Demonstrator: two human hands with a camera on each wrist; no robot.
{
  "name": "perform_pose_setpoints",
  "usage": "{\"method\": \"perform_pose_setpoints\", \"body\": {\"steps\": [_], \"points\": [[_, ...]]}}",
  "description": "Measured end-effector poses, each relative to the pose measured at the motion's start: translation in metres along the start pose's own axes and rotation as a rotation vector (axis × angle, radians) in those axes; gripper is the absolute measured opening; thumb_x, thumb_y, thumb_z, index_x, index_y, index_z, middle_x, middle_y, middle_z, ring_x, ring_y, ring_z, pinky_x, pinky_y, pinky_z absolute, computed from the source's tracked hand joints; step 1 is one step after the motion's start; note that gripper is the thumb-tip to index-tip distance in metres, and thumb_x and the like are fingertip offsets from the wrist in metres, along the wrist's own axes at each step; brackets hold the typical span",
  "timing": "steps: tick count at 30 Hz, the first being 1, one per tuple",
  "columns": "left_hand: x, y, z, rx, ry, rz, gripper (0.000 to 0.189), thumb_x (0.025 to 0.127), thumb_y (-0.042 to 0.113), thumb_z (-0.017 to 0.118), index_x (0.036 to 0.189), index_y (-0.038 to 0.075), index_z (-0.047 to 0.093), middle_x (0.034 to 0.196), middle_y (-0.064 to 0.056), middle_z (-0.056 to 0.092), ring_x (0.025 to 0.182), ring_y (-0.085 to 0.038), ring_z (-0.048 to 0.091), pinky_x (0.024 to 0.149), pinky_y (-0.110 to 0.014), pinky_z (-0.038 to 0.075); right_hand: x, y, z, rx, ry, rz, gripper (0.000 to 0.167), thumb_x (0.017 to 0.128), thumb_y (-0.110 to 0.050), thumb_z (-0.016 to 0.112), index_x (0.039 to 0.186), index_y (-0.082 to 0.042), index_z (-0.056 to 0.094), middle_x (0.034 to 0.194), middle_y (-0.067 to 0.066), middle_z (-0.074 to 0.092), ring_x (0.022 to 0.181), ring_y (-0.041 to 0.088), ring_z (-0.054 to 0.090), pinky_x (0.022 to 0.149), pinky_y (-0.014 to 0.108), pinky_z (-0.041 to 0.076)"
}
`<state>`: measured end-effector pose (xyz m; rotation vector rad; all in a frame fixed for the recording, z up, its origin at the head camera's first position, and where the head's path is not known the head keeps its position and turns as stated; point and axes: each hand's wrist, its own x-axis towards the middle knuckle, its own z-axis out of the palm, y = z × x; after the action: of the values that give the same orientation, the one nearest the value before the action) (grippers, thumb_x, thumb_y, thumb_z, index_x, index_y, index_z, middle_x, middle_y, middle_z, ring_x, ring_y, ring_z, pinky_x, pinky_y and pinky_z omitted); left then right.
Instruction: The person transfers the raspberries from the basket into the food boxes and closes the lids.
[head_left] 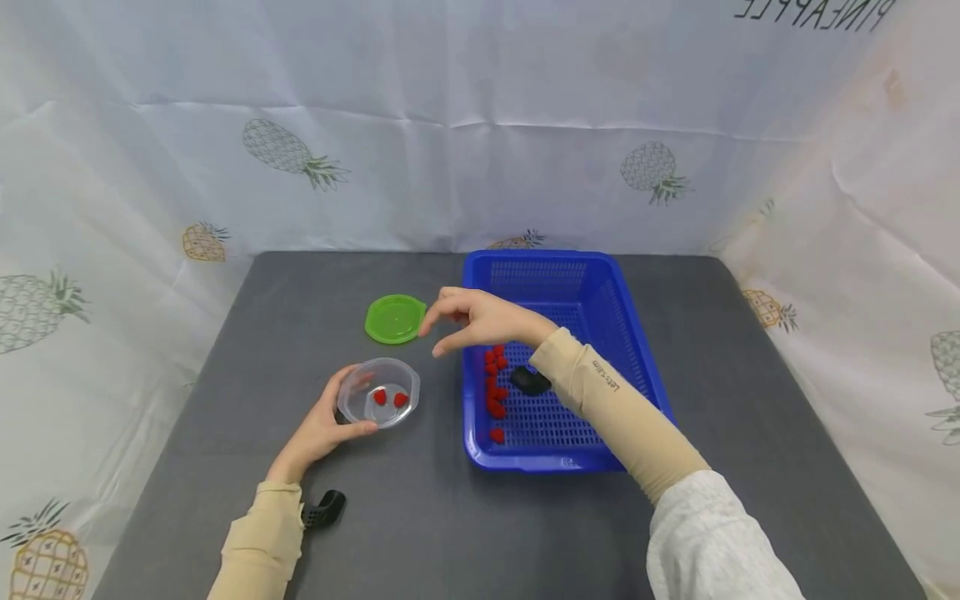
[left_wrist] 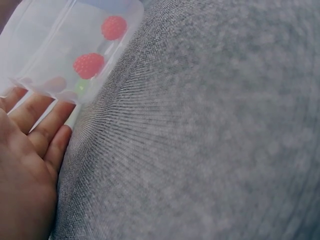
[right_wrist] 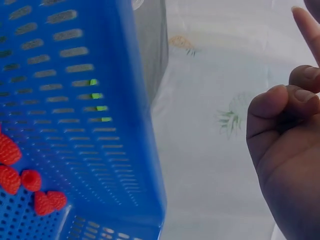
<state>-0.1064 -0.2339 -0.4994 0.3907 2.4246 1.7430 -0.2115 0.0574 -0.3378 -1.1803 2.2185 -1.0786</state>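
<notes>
My left hand (head_left: 318,433) holds a clear plastic tub (head_left: 358,410) at its left side, thumb along the near rim and fingers round the far side. Two red raspberries (left_wrist: 89,65) lie in the tub. Over the left rim of a blue plastic basket (head_left: 474,454) is my right hand (head_left: 483,319), fingers loosely bent, thumb and forefinger apart in the head view. Nothing shows between them. Several more raspberries (head_left: 495,407) lie along the basket's left side, and some (right_wrist: 31,180) appear in the right wrist view.
A green lid (head_left: 395,319) lies flat on the grey table (head_left: 420,533), beyond the tub. Black wrist-camera mounts (head_left: 325,509) stick out beside both sleeves. A white pineapple-print cloth (head_left: 450,183) hangs along the back and sides.
</notes>
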Motion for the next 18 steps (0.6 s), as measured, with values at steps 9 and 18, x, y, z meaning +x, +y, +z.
{"method": "perform_pose_setpoints", "body": {"steps": [9, 18], "points": [[-0.002, 0.001, -0.001, -0.005, 0.010, 0.019, 0.090, 0.071, 0.008, 0.079, 0.143, 0.018, 0.025, 0.142, -0.015, 0.044, 0.123, 0.009, 0.040, 0.095, -0.002, 0.021, -0.017, 0.009, -0.005, 0.105, 0.051, -0.002, 0.026, 0.079, -0.016, 0.073, 0.105, -0.015, 0.069, 0.079, 0.003, 0.040, 0.065, 0.016, 0.031, 0.061, 0.022, 0.029], [0.001, 0.001, 0.000, -0.007, 0.009, 0.014, 0.090, 0.072, 0.008, 0.079, 0.143, 0.019, 0.025, 0.142, -0.015, 0.043, 0.123, 0.007, 0.040, 0.095, -0.003, 0.022, -0.036, 0.026, -0.011, 0.278, 0.065, 0.069, 0.030, 0.081, -0.010, 0.071, 0.108, -0.003, 0.065, 0.071, 0.002, 0.038, 0.059, 0.012, 0.031, 0.057, 0.023, 0.032]]}}
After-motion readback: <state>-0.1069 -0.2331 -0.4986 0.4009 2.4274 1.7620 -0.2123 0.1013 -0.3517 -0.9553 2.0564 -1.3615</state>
